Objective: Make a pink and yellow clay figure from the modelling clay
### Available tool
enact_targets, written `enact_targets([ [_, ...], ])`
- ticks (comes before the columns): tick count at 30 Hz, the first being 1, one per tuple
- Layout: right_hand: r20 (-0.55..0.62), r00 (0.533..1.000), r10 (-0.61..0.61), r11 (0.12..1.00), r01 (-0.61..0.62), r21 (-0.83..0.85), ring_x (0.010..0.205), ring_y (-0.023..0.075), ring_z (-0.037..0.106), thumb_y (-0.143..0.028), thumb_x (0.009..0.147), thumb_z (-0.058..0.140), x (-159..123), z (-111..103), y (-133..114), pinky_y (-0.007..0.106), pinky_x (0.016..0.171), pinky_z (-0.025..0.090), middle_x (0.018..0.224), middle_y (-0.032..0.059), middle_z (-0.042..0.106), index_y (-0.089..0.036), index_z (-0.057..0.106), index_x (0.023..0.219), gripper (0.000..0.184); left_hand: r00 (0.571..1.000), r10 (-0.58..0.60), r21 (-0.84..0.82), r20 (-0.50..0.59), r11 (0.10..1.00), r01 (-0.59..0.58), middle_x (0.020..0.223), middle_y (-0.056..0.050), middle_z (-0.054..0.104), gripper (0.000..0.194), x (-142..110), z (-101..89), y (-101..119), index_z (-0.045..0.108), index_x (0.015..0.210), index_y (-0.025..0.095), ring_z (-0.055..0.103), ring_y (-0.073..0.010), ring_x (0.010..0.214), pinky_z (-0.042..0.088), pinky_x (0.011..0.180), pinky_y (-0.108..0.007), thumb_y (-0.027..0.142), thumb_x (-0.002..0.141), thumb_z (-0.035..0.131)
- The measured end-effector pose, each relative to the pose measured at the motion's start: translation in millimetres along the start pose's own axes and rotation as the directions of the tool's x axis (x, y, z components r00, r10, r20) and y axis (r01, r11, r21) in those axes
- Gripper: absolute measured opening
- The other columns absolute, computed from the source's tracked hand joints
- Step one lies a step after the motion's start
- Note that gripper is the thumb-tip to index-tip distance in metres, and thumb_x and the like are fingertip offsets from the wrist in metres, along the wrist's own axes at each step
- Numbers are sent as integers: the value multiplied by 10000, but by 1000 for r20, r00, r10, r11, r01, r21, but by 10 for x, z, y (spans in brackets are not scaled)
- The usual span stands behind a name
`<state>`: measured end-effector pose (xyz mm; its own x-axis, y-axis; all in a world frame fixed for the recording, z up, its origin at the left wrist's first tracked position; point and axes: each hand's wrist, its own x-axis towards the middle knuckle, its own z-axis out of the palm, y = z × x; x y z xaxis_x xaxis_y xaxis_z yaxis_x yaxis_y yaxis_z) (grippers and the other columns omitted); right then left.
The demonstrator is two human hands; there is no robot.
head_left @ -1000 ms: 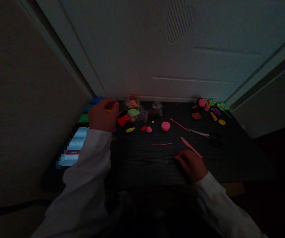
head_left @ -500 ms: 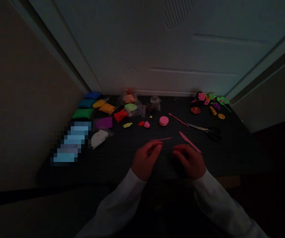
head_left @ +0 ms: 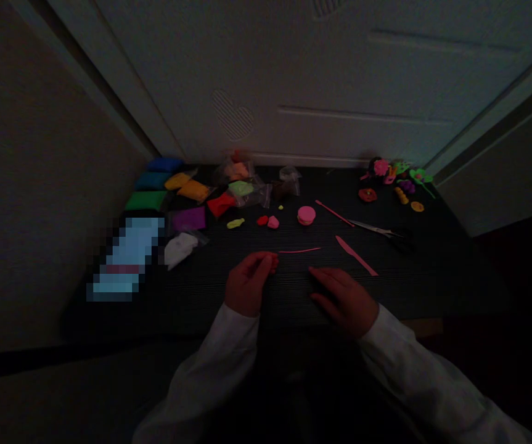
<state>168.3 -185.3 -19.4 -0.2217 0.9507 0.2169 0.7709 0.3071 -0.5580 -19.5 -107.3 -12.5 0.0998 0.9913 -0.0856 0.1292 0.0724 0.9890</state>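
My left hand is closed just above the near part of the dark table, thumb pressed to curled fingers. Whatever it may hold is hidden. Its fingertips are at the left end of a thin pink strand; I cannot tell whether they touch it. To the right, my right hand has its fingers stretched out and thumb apart, with nothing in it. A pink plastic knife lies just beyond that hand. Farther back sit a pink macaron-shaped clay piece, a pink lump, a red lump and a yellow-green piece.
Several bagged clays, including purple and white, lie left beside a blurred lit phone. A pink stick and scissors lie right. Small clay figures stand back right, near a white door.
My left hand came from the bags at the left to the table's front middle, then shifted slightly left. My right hand's fingers have straightened. The view has tilted down.
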Motion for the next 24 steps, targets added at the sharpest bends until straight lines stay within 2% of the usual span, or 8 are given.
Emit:
enact_targets([
  [4, 21, 1000, 4, 1000, -4, -6, 1043, 148, 512, -196, 853, 390, -71, -79, 35, 310, 901, 454, 1138, 91, 547, -185, 288, 1323, 482, 1000, -4, -24, 3, 1000, 4, 770, -24, 673, 210, 2, 6, -9, 636, 824, 155, 616, -122, 696, 494, 677, -242, 333, 739, 564],
  [8, 18, 1000, -1, 999, 1, -37, 1065, 137, 495, -158, 863, 341, -95, -123, 92, 295, 901, 448, 1154, 87, 533, -193, 330, 1299, 438, 1000, -5, -19, 4, 1000, 5, 780, -30, 673, 202, 2, 3, 8, 630, 814, 149, 614, -122, 695, 495, 667, -241, 325, 741, 561],
  [11, -2, 1000, 0, 997, 0, -78, 1115, 184, 452, -203, 859, 370, -105, -129, 127, 373, 931, 410, 1222, 111, 489, -180, 381, 1273, 414, 1000, 3, 4, 15, 1000, -4, 773, -29, 672, 200, 4, -4, 25, 630, 803, 149, 611, -120, 689, 494, 662, -238, 325, 745, 554],
  [15, 60, 998, -9, 949, 28, -314, 1141, 278, 402, -358, 828, 439, -104, -122, 108, 502, 920, 339, 1332, 122, 404, -161, 409, 1265, 480, 999, 26, 57, 24, 998, -28, 776, -38, 672, 230, -11, 7, 16, 629, 819, 144, 613, -124, 686, 498, 661, -243, 343, 758, 530],
  [17, 114, 993, 8, 904, 42, -425, 1151, 291, 385, -411, 826, 425, -96, -115, 73, 511, 905, 326, 1366, 112, 363, -168, 398, 1275, 512, 999, 42, 103, 26, 994, -45, 773, -48, 670, 259, -14, 7, 9, 627, 833, 138, 614, -133, 674, 503, 649, -256, 359, 767, 509],
  [19, 147, 989, 24, 887, 47, -459, 1165, 284, 372, -435, 831, 403, -87, -109, 39, 497, 904, 316, 1381, 102, 342, -187, 396, 1277, 510, 997, 69, 171, 16, 983, -71, 775, -58, 663, 284, 21, -22, 20, 626, 852, 133, 613, -148, 671, 504, 643, -279, 368, 775, 486],
  [22, 157, 987, 35, 883, 43, -467, 1177, 272, 361, -442, 837, 386, -82, -106, 11, 479, 915, 302, 1389, 93, 330, -213, 392, 1280, 499, 987, 152, 322, -43, 938, -131, 919, -84, 629, 291, 195, -129, 90, 623, 943, 144, 590, -197, 820, 468, 780, -351, 335, 755, 509],
  [24, 151, 988, 31, 887, 42, -460, 1176, 264, 362, -433, 839, 388, -87, -105, 12, 469, 918, 301, 1382, 90, 342, -219, 385, 1284, 493, 967, 242, 458, -79, 871, -180, 1108, -102, 549, 333, 386, -219, 152, 594, 1047, 158, 485, -245, 1054, 343, 953, -396, 282, 748, 516],
])
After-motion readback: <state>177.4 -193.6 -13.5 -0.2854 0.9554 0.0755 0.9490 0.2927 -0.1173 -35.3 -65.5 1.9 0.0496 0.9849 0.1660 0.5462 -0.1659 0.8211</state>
